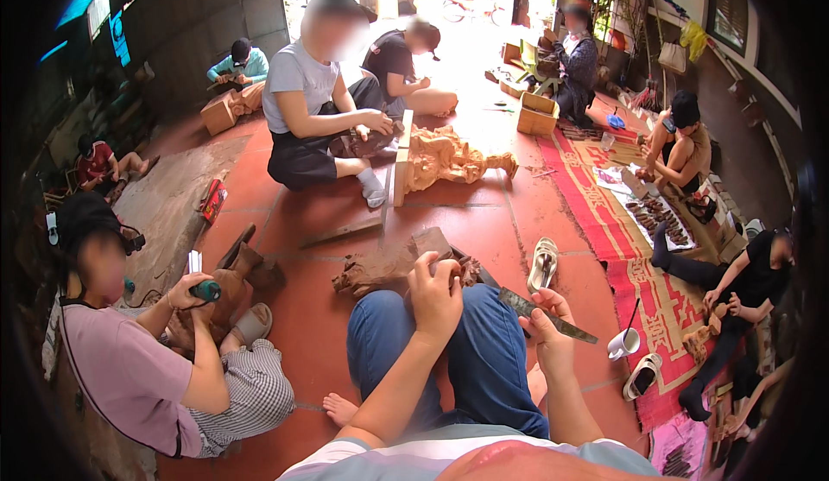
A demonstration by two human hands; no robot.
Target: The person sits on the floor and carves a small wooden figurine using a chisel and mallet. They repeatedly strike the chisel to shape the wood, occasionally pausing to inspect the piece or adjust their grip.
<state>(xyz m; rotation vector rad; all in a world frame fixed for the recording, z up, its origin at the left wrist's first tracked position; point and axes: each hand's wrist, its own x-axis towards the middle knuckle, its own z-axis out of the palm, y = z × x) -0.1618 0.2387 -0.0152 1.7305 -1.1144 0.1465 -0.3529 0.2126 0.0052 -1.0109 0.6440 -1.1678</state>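
Note:
I sit on a red tile floor with my blue-jeaned knee raised. My left hand grips the near end of a dark brown carved wood piece that rests against my knee and stretches left over the floor. My right hand holds a flat grey metal file that points right and downward, a little apart from the carving.
A person in a pink shirt carves at my left with a green-handled tool. A pale carved statue stands ahead beside a seated person. Sandals, a white mug and a red patterned mat with more seated workers lie right.

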